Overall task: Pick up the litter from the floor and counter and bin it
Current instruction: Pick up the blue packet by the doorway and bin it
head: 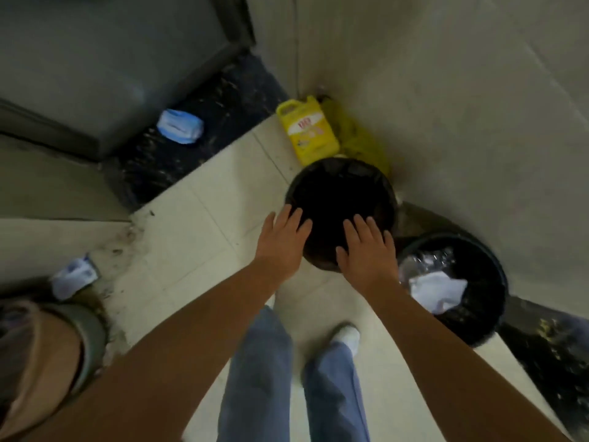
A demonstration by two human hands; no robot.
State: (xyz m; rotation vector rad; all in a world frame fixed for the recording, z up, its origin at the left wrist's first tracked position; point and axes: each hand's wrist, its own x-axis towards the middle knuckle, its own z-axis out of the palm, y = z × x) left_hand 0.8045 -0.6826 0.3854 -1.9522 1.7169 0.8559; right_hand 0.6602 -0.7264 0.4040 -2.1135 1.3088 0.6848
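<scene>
Both my hands are spread flat and hold nothing: my left hand (pixel 282 242) and right hand (pixel 366 250) hover over the near rim of the black bin (pixel 341 199). The blue-and-white wrapper (pixel 180 126) lies on the dark floor strip, well off to my left and farther away, so my left hand is nearer.

Dim light, blurry frame. Pale tiled floor (pixel 204 237) fills the centre; a dark speckled strip (pixel 204 122) runs diagonally at upper left below a grey metal cabinet (pixel 105 59). Beige walls (pixel 446 90) meet in a corner at top centre.
</scene>
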